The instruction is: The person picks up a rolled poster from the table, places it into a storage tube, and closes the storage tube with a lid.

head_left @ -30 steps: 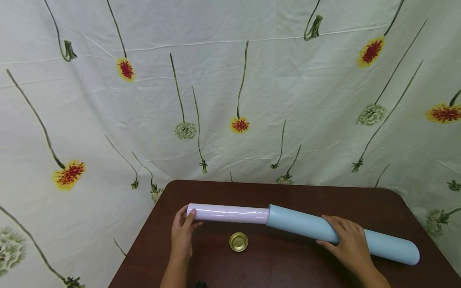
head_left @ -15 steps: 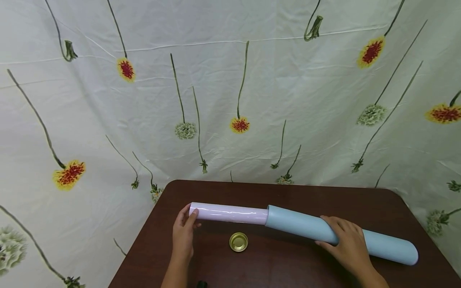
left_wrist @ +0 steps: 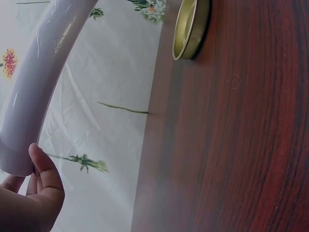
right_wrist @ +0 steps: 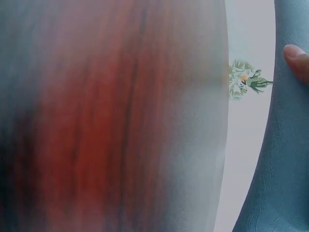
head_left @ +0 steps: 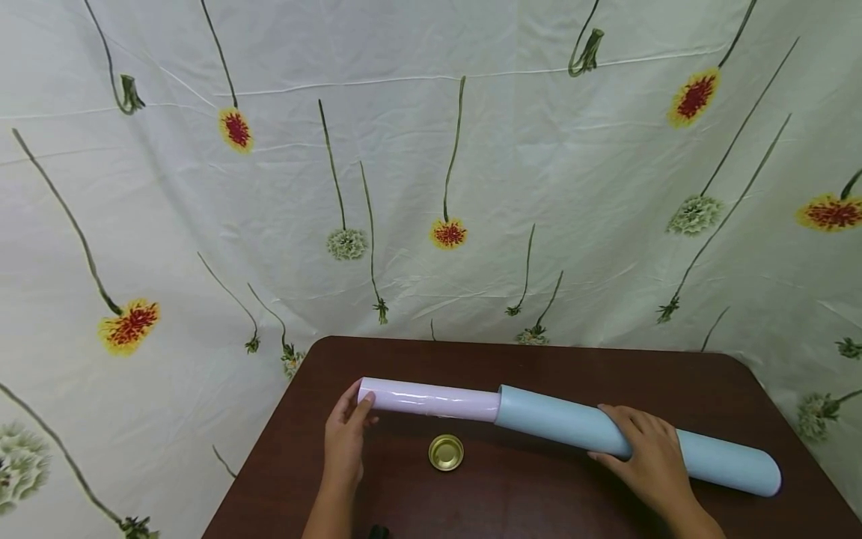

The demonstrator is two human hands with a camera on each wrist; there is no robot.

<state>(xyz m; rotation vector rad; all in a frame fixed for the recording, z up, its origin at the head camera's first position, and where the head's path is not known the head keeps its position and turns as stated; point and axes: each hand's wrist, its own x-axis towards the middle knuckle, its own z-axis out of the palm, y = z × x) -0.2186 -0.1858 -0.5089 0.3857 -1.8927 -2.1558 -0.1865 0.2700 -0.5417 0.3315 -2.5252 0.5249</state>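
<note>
In the head view a glossy lilac tube [head_left: 431, 399] runs into the left mouth of a wider light blue tube [head_left: 559, 419]. My left hand [head_left: 345, 442] holds the lilac tube's free left end, thumb on the near side and fingers behind. Around the middle of the blue tube my right hand [head_left: 649, 457] is curled from above. The left wrist view shows the thumb against the lilac tube [left_wrist: 36, 82] near its end. Only a fingertip on the blue tube [right_wrist: 275, 159] appears in the right wrist view. The lilac tube's inner end is hidden inside the blue one.
A small round gold-coloured lid or dish [head_left: 446, 453] lies on the dark wooden table [head_left: 512, 486], just in front of the tubes. A small dark object [head_left: 378, 532] is cut off at the bottom edge. Flower-printed cloth [head_left: 404, 150] hangs behind the table.
The lilac tube and my left hand have shifted slightly right, while the blue tube and right hand have moved slightly left. Less of the lilac tube shows outside the blue one.
</note>
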